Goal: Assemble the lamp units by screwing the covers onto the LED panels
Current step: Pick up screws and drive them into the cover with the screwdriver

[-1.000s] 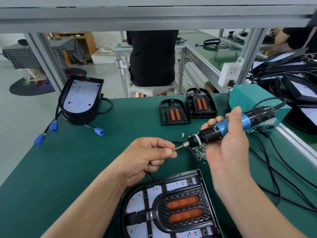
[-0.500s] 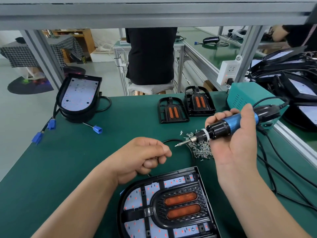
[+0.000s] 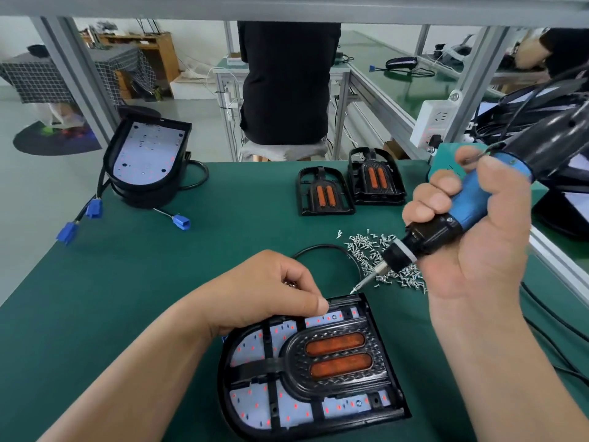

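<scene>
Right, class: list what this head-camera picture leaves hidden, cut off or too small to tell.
- Head view: curled fingers of the left hand hide whether it holds a screw.
- Head view: the tip of the driver is too small to show whether it carries a screw.
- Head view: the left hand covers part of the far edge of the lamp.

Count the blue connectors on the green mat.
3. One blue connector at the left edge of the mat, a second just nearer the camera, a third to their right, in front of the stacked lamp housings. Others may hide behind that stack.
</scene>
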The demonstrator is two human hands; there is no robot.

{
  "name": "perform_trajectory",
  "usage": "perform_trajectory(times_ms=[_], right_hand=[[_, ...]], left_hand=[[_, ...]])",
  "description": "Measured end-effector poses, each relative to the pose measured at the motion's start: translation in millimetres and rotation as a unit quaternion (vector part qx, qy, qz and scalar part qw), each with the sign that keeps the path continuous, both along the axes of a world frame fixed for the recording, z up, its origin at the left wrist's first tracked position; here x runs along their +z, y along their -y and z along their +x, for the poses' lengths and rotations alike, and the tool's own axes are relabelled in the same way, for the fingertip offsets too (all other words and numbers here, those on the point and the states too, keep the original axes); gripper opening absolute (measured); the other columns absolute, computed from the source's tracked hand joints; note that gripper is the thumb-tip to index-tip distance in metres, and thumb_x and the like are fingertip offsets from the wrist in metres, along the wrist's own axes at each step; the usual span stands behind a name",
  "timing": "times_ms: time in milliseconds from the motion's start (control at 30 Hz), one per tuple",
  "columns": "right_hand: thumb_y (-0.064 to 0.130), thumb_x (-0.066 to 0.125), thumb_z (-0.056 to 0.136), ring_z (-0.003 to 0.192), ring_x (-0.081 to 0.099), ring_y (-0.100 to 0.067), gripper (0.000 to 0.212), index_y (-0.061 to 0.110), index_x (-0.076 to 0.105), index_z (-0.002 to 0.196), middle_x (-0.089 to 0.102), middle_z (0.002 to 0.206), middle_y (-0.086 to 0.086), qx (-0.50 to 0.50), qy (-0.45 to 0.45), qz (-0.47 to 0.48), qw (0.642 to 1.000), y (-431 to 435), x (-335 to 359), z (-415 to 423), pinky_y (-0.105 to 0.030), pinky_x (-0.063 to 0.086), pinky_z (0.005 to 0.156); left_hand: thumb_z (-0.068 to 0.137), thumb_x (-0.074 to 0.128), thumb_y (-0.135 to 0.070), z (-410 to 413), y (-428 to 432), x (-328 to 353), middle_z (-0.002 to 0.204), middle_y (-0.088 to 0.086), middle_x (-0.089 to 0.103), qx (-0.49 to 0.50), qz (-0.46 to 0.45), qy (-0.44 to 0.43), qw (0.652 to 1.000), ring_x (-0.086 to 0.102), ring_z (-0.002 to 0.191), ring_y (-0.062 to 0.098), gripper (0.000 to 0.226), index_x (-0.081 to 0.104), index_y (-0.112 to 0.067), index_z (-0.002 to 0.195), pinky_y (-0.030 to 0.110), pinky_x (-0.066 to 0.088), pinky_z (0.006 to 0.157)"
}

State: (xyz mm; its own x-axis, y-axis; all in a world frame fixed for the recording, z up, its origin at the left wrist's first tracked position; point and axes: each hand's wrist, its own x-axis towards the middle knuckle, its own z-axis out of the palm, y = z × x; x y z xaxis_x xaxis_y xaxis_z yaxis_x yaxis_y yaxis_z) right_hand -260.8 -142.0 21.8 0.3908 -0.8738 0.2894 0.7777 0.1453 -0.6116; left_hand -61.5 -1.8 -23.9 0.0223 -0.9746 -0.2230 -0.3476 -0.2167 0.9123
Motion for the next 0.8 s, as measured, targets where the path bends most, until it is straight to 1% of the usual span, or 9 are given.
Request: perform_trajectory(times_ms=[67,200,267,367,500,633,700,800], right_hand=[[0.025,0.046,0.101,0.060,0.044,-0.011,0.010,0.022,0.055,0.106,0.046,0.078,0.003,0.006,-0.023,-0.026,0.999,-3,1,1,-0.024,0.042,0.057],[0.022,0.044,0.101,0.057,0.044,-0.012,0.013,0.021,0.055,0.107,0.047,0.076,0.003,0.021,-0.065,-0.062,0.996,-6,-1,4,-0.026,0.043,0.055],[0.021,0.044,0.100,0.056,0.045,-0.012,0.014,0.020,0.056,0.107,0.048,0.075,0.003,0.029,-0.075,-0.075,0.994,-7,-2,6,-0.026,0.043,0.054],[0.020,0.045,0.098,0.055,0.046,-0.013,0.015,0.021,0.058,0.106,0.049,0.074,0.002,0.047,-0.083,-0.085,0.992,-7,-3,8,-0.026,0.044,0.054],[0.021,0.047,0.098,0.055,0.046,-0.013,0.014,0.021,0.059,0.105,0.049,0.074,0.001,0.056,-0.089,-0.092,0.990,-8,-5,9,-0.027,0.044,0.054],[0.024,0.055,0.094,0.055,0.047,-0.014,0.013,0.022,0.060,0.106,0.049,0.075,0.001,0.066,-0.092,-0.096,0.989,-8,-6,10,-0.027,0.045,0.054],[0.026,0.060,0.090,0.055,0.047,-0.014,0.017,0.022,0.060,0.106,0.049,0.075,0.001,0.073,-0.093,-0.095,0.988,-8,-7,11,-0.027,0.045,0.054],[0.027,0.061,0.088,0.055,0.047,-0.014,0.017,0.023,0.062,0.105,0.050,0.074,0.001,0.077,-0.099,-0.106,0.986,-8,-8,12,-0.028,0.044,0.054]], left_hand=[[0.080,0.085,-0.040,0,1,-1,0.081,-0.003,0.078,-0.001,-0.004,0.008,1.000,0.064,0.071,0.003,0.022,0.080,-0.019,0.085,0.019,0.051,0.070],[0.079,0.083,-0.043,-2,2,-3,0.085,-0.003,0.079,0.000,-0.002,0.030,1.000,0.065,0.076,0.005,0.024,0.080,-0.020,0.084,0.029,0.053,0.077],[0.079,0.083,-0.043,-3,3,-4,0.086,-0.003,0.079,0.000,0.001,0.036,0.999,0.065,0.076,0.005,0.024,0.080,-0.020,0.084,0.030,0.053,0.079],[0.079,0.083,-0.042,-2,3,-5,0.086,0.000,0.079,0.001,0.002,0.034,0.999,0.064,0.075,0.006,0.023,0.080,-0.020,0.084,0.028,0.052,0.077],[0.081,0.082,-0.039,-3,3,-5,0.085,-0.003,0.079,0.000,0.001,0.033,0.999,0.064,0.075,0.004,0.020,0.080,-0.020,0.083,0.021,0.052,0.075],[0.081,0.082,-0.038,-3,3,-4,0.083,-0.007,0.078,0.001,0.000,0.033,0.999,0.065,0.075,0.003,0.018,0.080,-0.020,0.082,0.019,0.052,0.075],[0.082,0.082,-0.037,-3,3,-5,0.083,-0.008,0.078,-0.001,-0.003,0.035,0.999,0.065,0.075,0.002,0.018,0.080,-0.020,0.082,0.017,0.052,0.074],[0.082,0.082,-0.038,-4,3,-5,0.083,-0.003,0.077,0.001,-0.005,0.043,0.999,0.063,0.074,0.004,0.018,0.079,-0.019,0.083,0.021,0.051,0.074]])
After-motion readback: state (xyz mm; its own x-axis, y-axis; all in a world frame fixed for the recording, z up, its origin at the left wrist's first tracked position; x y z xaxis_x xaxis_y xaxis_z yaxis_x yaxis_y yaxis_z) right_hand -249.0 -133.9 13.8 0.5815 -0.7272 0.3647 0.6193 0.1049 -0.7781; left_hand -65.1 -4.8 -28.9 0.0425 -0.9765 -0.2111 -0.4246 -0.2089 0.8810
